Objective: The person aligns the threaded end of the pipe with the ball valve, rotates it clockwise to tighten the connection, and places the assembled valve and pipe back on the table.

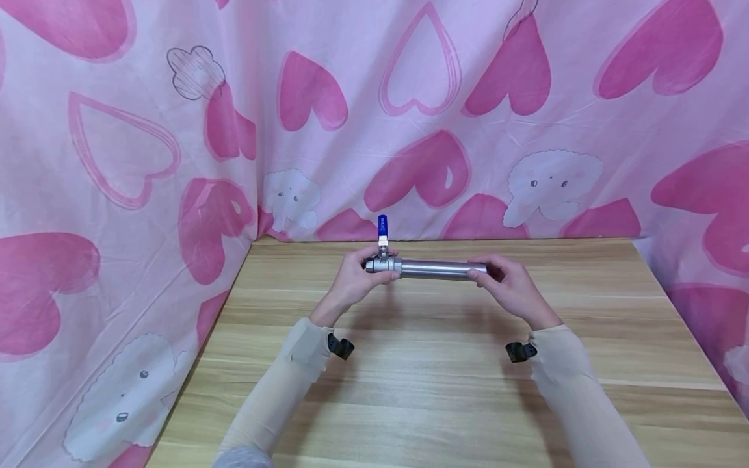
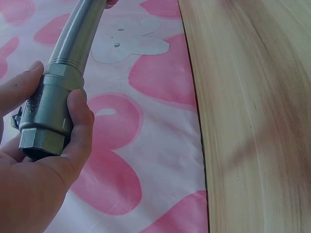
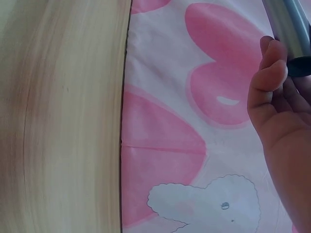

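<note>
A metal ball valve (image 1: 384, 264) with a blue lever handle (image 1: 383, 226) is joined to a straight steel pipe (image 1: 439, 270), held level above the table. My left hand (image 1: 358, 276) grips the valve body, with thumb and fingers around it in the left wrist view, where the valve's hexagonal end (image 2: 43, 141) faces the palm. The lever points up and away from me in the head view. At the pipe's other end, my right hand (image 1: 510, 286) pinches the tube between thumb and fingers. Its open, dark end (image 3: 299, 66) shows in the right wrist view.
Beneath the hands is a wood-grain table (image 1: 433, 403). A pink curtain (image 1: 351, 156) with hearts and white cartoon animals hangs along its back and left edges, and more of it is at the right. Small black wrist cameras (image 1: 341, 346) sit at both cuffs.
</note>
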The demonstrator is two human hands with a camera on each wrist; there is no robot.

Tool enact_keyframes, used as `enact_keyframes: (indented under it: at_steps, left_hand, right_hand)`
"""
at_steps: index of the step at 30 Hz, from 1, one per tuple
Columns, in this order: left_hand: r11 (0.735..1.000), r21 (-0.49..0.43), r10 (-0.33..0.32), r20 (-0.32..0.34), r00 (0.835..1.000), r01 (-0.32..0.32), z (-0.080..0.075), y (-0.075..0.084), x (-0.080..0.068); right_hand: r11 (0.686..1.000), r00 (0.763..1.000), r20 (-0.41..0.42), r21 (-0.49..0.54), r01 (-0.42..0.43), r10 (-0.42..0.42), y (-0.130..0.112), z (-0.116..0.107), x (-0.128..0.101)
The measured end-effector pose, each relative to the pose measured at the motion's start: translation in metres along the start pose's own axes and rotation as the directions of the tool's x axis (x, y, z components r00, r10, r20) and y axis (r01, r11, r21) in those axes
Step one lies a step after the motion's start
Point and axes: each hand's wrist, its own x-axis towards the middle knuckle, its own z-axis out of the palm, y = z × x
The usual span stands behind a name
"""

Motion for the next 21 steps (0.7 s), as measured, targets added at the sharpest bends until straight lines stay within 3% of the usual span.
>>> enact_keyframes:
  at_steps: [11, 21]
  left_hand:
    - [1.0, 0.008, 0.003, 0.004, 1.0, -0.003, 0.0002, 0.0001, 0.0013]
    - [1.0, 0.003, -0.014, -0.005, 1.0, 0.014, -0.0005, 0.0022, 0.0003]
  right_hand:
    - [0.998, 0.998, 0.023, 0.0, -0.056, 0.056, -0.0016, -0.0018, 0.0009]
    - [0.999, 0.999, 0.001, 0.028, -0.035, 0.035, -0.0025, 0.0003, 0.0016]
